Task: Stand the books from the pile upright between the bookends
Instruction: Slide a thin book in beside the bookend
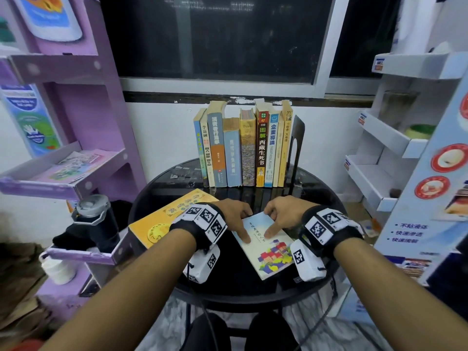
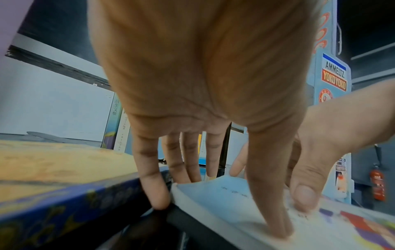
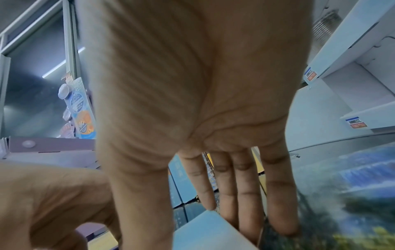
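A light blue book with coloured houses on its cover [image 1: 271,252] lies flat on the round black table [image 1: 228,282]. My left hand [image 1: 243,224] grips its far left corner, thumb on the cover and fingers over the edge [image 2: 230,203]. At the far right corner my right hand [image 1: 272,222] holds it the same way [image 3: 192,228]. A yellow book [image 1: 172,216] lies flat to the left. Several books [image 1: 243,148] stand upright at the back against a black bookend [image 1: 296,148] on their right. The left bookend is hidden.
A purple cardboard shelf [image 1: 63,173] and a black bottle [image 1: 93,219] crowd the table's left side. White display shelves [image 1: 392,160] stand to the right. A dark window [image 1: 215,39] and a white wall are behind the books.
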A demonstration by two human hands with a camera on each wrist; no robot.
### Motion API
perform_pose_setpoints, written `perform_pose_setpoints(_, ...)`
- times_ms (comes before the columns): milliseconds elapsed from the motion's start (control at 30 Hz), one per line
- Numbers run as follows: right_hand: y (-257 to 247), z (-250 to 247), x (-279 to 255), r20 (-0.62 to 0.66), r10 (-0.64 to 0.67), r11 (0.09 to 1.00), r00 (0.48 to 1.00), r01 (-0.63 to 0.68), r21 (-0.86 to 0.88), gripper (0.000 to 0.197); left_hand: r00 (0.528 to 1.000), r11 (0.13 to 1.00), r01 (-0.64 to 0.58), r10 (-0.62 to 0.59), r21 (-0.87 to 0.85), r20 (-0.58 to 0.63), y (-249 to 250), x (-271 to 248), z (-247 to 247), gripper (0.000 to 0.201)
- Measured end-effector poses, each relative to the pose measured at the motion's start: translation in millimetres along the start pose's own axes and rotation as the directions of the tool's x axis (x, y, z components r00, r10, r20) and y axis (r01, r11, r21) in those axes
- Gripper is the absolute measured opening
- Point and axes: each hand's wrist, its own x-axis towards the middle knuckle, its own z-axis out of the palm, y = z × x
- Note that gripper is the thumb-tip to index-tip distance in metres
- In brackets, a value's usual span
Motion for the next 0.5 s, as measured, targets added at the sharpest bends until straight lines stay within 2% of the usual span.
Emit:
perform_pose_setpoints(167,-5.4,4.1,-3.1,-0.006,0.012,0.999,1.0,-0.012,-0.034,0.081,0.998,0.999,-0.01,0.012,0.038,-0.062,-0.8,2.7,7.1,0.073)
perform_pose_setpoints(300,-4.3,2.5,-5.5,-0.015,-0.012,0.999,1.0,0.012,0.031,0.085,0.998,0.999,-0.03,0.032,0.032,-0.062,-3.3,2.9,5.8,0.068)
perform_pose_setpoints(500,-5.7,-7.2,-5.7,-0.047,-0.075,0.99,0.996,0.08,0.119,0.072,0.994,0.998,-0.053,0.049,-0.039,-0.096,-12.3,1.2,2.1,0.051)
